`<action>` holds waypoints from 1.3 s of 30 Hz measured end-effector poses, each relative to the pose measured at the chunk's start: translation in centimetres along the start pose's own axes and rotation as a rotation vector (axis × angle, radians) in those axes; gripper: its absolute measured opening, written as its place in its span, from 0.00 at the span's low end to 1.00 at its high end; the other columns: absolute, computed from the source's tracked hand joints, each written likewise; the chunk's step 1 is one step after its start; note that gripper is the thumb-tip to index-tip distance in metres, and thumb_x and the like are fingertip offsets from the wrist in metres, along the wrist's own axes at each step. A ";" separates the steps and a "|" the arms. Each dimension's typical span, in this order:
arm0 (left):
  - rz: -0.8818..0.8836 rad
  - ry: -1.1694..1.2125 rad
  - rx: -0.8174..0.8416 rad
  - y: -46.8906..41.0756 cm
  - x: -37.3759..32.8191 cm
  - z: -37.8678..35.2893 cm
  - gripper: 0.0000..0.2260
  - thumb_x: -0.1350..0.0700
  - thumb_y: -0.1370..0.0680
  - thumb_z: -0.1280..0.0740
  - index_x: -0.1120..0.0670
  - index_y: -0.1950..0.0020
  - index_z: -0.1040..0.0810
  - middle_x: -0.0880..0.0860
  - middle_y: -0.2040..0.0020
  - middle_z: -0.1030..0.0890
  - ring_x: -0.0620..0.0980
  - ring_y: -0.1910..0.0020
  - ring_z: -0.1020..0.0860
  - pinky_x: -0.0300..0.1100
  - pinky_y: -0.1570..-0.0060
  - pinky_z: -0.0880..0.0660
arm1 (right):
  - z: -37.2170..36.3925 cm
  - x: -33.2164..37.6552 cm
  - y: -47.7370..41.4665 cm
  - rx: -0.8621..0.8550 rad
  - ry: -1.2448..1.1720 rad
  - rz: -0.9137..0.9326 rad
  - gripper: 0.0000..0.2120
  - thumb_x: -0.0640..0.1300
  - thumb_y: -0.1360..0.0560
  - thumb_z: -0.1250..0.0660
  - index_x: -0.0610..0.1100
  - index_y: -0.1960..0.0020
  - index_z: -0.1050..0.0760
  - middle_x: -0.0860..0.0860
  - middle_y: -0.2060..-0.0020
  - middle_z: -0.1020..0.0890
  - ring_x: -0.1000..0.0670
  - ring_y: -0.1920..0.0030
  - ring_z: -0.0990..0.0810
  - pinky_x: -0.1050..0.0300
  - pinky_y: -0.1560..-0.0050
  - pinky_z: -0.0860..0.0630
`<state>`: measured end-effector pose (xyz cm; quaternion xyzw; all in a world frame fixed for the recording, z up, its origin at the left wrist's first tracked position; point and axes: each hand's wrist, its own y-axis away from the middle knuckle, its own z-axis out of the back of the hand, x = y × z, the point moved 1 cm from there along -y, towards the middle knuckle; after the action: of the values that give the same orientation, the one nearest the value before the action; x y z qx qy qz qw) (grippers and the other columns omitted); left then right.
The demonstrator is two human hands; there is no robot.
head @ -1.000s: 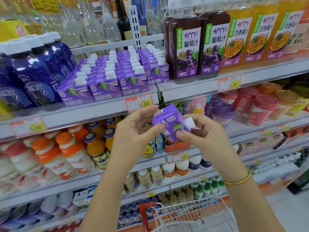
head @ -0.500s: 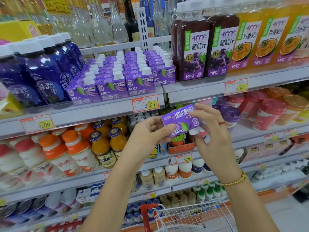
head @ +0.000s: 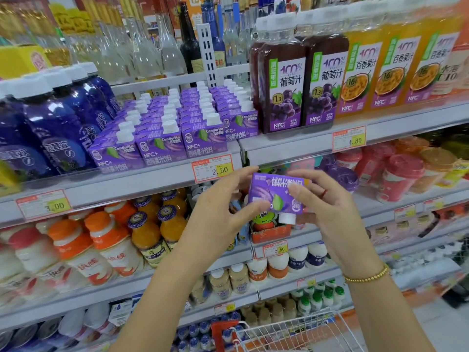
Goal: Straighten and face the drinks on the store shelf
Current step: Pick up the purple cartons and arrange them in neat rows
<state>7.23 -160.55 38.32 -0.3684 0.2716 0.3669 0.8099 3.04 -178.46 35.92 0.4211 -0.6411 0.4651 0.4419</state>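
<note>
Two bare hands up close, both closed on one small purple juice carton with a white screw cap point(head: 276, 196): left hand point(head: 220, 214) pinching its left edge between thumb and fingers, right hand point(head: 327, 207) curled round its right side, gold bead bracelet point(head: 368, 276) on that wrist. Carton held in the air just below the shelf lip, clear of the shelf, turned upside down, cap towards the floor, print inverted and mostly unreadable. Lower down, a white wire shopping cart with red trim point(head: 291, 334). Beyond the hands, a yellow-and-white price tag point(head: 212, 167) reading 2.50 on the grey shelf edge point(head: 127, 184), and above it the block of matching purple cartons point(head: 177, 128), four across at the front, labels out, caps up, marked Condorito, NFC+ and 西梅果汁饮料. Looks already faced; by that judgement, little left for this product beyond turning the held carton upright, label forward, and setting it back. No open slot plainly visible from here. Left of the block, tall dark-blue bottles with white caps point(head: 50, 123) over a 3.00 tag point(head: 43, 205); right of it, dark grape-juice bottles point(head: 281, 82) labelled 100%, 葡萄汁, NFC, then orange juice bottles point(head: 380, 72) labelled 百香果汁, near a 4.80 tag point(head: 349, 141). Farther back, clear glass bottles point(head: 142, 52), blurred.
</note>
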 end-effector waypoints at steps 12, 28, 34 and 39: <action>-0.701 -0.829 -0.202 -4.2 -3.1 2.6 0.18 0.60 0.30 0.27 0.59 0.41 0.22 0.56 0.47 0.20 0.54 0.48 0.26 0.45 0.53 0.25 | -1.9 4.6 -4.2 0.101 -0.250 -0.248 0.14 0.50 0.26 0.35 0.38 0.52 0.24 0.44 0.67 0.21 0.51 0.73 0.24 0.62 0.73 0.23; -0.141 -0.601 -0.075 -11.3 -2.8 5.9 0.26 0.49 0.25 0.30 0.58 0.31 0.29 0.56 0.36 0.23 0.54 0.37 0.27 0.36 0.43 0.36 | 0.5 -3.4 -8.1 -0.386 1.044 0.649 0.24 0.39 0.27 0.30 0.39 0.33 0.30 0.42 0.36 0.29 0.43 0.38 0.30 0.53 0.43 0.26; -0.157 -0.732 0.006 -12.0 -2.4 6.1 0.25 0.47 0.25 0.31 0.58 0.32 0.28 0.58 0.41 0.22 0.56 0.42 0.27 0.40 0.49 0.37 | 0.7 -3.7 -8.2 -0.359 1.004 0.659 0.23 0.39 0.25 0.32 0.42 0.31 0.30 0.43 0.34 0.30 0.45 0.38 0.29 0.53 0.47 0.23; -0.185 -0.754 -0.002 -12.0 -3.0 6.8 0.24 0.48 0.24 0.32 0.58 0.32 0.28 0.57 0.41 0.24 0.56 0.41 0.28 0.42 0.46 0.36 | 0.9 -3.8 -8.1 -0.331 1.023 0.647 0.24 0.38 0.26 0.33 0.43 0.30 0.31 0.43 0.33 0.32 0.44 0.36 0.29 0.52 0.50 0.21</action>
<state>16.20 -161.85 49.18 -0.2314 -0.0800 0.4020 0.8823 11.52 -180.52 33.96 -0.1442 -0.5072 0.6124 0.5890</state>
